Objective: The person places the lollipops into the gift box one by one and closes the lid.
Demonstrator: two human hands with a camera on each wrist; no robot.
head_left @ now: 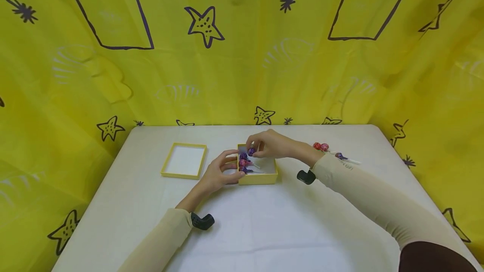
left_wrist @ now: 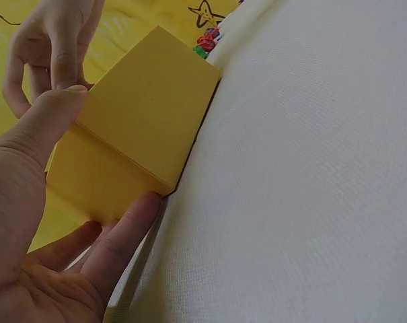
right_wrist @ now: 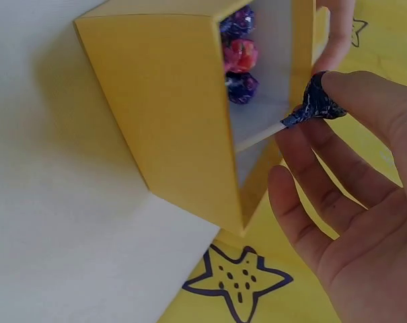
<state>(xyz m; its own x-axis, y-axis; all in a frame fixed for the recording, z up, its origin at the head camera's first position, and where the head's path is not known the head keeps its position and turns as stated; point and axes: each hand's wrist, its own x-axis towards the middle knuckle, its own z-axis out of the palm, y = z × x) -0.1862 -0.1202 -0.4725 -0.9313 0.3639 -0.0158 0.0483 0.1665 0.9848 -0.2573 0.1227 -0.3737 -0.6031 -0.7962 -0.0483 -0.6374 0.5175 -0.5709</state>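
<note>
A yellow box (head_left: 258, 179) with a white inside stands open-topped on the table. My left hand (head_left: 217, 173) grips its left side; in the left wrist view the thumb (left_wrist: 52, 118) lies at the top edge and fingers press the wall below. Over the box, my right hand (head_left: 274, 143) pinches a lollipop (right_wrist: 317, 101) in a dark purple-blue wrapper by its head, the white stick pointing into the box. Inside, along the left wall, lie a pink-red lollipop (right_wrist: 241, 55) and purple lollipops (right_wrist: 241, 87).
A shallow yellow-edged lid (head_left: 164, 175) with a white inside lies left of the box. Right of it, partly behind the right forearm, are a red lollipop (head_left: 316, 146), a pink one (head_left: 324, 147) and a purple one (head_left: 340, 155). A yellow curtain (head_left: 234, 74) hangs behind the table.
</note>
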